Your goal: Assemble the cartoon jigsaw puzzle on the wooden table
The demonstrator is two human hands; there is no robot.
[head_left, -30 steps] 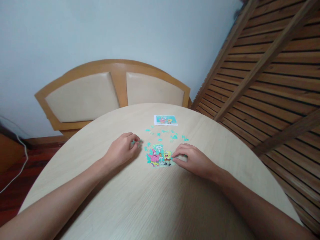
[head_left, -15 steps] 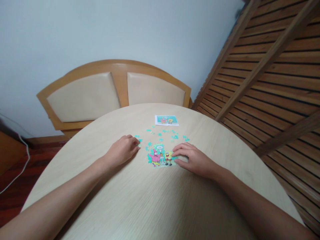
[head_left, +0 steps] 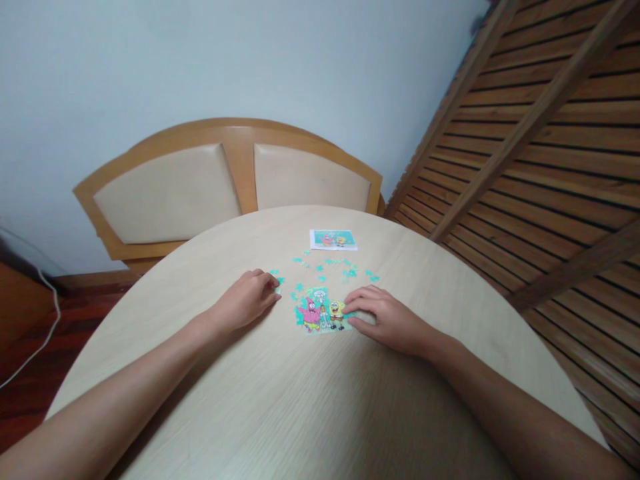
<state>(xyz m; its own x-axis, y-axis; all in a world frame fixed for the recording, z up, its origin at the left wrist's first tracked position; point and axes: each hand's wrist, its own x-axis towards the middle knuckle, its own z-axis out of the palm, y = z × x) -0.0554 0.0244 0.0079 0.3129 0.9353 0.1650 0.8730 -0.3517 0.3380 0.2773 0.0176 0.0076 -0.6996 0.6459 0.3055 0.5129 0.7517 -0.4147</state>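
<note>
A partly joined puzzle (head_left: 324, 312) with a pink, a pale and a yellow cartoon figure lies flat on the round table (head_left: 280, 400). My right hand (head_left: 377, 313) rests at the puzzle's right edge, fingers apart, its fingertips touching or just over the pieces beside the yellow figure. To the left of the puzzle, my left hand (head_left: 250, 298) lies on the table with its fingers curled, close to a few loose teal pieces (head_left: 277, 273). Whether a piece is between those fingertips is too small to tell. More loose pieces (head_left: 321, 269) are scattered behind the puzzle.
A picture sheet (head_left: 333, 240) showing cartoon figures lies behind the loose pieces. Beyond the table's far edge stands a wide wooden chair back (head_left: 240, 167) with cream pads. A slatted wooden screen (head_left: 540, 147) rises on the right, and a white cable (head_left: 53, 320) hangs at the left.
</note>
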